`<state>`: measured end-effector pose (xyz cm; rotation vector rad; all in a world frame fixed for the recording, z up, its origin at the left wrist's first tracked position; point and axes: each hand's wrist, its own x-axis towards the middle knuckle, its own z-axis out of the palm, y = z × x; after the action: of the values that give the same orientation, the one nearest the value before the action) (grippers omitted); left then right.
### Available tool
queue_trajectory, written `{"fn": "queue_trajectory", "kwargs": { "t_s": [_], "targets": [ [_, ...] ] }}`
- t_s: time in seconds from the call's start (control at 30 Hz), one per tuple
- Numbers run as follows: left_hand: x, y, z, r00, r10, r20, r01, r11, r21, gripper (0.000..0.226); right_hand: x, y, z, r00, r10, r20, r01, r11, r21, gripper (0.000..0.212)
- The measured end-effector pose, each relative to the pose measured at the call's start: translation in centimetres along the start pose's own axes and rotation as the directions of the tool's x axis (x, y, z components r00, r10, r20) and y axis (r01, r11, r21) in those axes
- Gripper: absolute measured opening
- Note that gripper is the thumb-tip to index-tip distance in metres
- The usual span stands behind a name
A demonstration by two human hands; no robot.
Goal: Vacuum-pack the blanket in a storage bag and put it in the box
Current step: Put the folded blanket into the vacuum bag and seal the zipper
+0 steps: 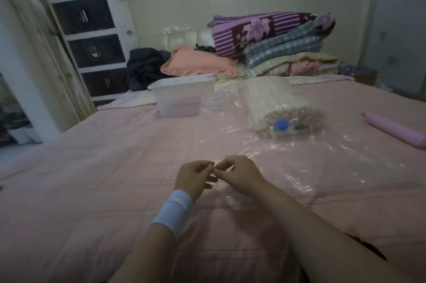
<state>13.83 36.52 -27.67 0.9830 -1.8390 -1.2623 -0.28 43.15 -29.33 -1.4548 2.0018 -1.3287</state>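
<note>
Between both hands' fingers (213, 168): bag edge (215, 173)

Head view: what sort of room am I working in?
Most likely a bedroom: a bed with a pink cover, pillows and folded blankets stacked at its head, a drawer unit in the corner.
</note>
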Motion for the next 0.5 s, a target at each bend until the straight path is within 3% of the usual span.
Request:
{"fn": "queue_trajectory", "kwargs": {
  "t_s": [0.1,0.23,0.37,0.5],
  "targets": [
    [0.0,-0.9,-2.8,0.994,0.079,-0.080,-0.068,0.989,0.134,0.022,-0.4,-0.5,1.8,0.986,-0.074,0.149,0.113,0.955,-0.273,0.037],
    [-1.0,-1.7,-5.6,0.994,0.020,-0.112,-0.009,0.995,0.101,0.020,-1.4,-0.9,3.8,0.883,-0.063,0.465,0.343,0.763,-0.548,0.077],
    [-2.1,-3.3,-7.2,0.983,-0.131,-0.132,0.135,0.991,0.023,0.011,-1.3,-1.1,5.0,0.901,-0.141,0.410,0.396,0.655,-0.644,0.047],
    [-2.7,-3.0,-7.9,0.955,-0.296,0.007,0.290,0.931,-0.223,0.009,-1.6,-2.0,5.0,0.870,-0.316,0.380,0.494,0.545,-0.677,0.035]
  ]
}}
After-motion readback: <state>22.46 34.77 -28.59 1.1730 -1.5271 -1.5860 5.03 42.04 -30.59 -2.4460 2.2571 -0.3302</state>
